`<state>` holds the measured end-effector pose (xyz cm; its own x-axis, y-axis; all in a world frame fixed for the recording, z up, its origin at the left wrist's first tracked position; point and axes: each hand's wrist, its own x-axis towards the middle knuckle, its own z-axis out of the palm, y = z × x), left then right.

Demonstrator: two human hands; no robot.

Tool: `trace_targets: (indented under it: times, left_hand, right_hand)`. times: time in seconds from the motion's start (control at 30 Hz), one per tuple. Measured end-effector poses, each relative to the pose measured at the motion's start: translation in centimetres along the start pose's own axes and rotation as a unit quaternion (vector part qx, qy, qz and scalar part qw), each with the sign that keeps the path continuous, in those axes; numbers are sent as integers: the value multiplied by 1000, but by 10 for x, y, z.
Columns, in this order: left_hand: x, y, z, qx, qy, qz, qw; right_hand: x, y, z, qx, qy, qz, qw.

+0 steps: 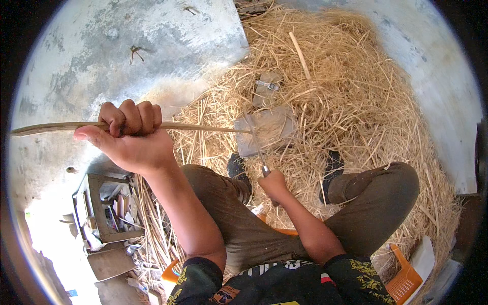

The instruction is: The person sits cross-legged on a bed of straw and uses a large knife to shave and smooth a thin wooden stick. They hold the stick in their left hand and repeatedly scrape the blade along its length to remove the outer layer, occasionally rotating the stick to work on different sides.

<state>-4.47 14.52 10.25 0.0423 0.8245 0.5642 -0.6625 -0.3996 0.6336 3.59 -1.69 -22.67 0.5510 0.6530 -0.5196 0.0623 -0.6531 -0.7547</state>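
Note:
My left hand [129, 134] is raised and closed around a long thin bamboo strip [203, 128] that runs level from the far left to the middle. My right hand [274, 184] grips the handle of a knife [258, 150], low between my knees. The blade points up toward the strip's right end, over a flat grey stone block [277, 129] lying in the straw. I sit on an orange plastic stool [404, 279] with knees apart in brown trousers.
A deep heap of loose straw [356, 96] covers the ground ahead and to the right. A second smaller grey block [267, 87] lies farther off. Bare concrete [127, 51] lies at upper left. A wooden crate with scraps [104, 208] stands at lower left.

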Motion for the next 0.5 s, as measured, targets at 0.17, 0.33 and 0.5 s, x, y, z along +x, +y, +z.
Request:
trace_targets:
  times: [0.17, 0.33, 0.5]
  left_hand:
    - [6, 4, -27, -204, -210, -80, 953]
    - [10, 4, -39, -245, -236, -87, 936]
    - [16, 10, -53, -116, -101, -32, 988]
  right_hand:
    - [-32, -87, -24, 61, -19, -126, 990]
    - [-12, -59, -6, 136, -77, 57, 986]
    - [-36, -99, -35, 82, 19, -119, 989]
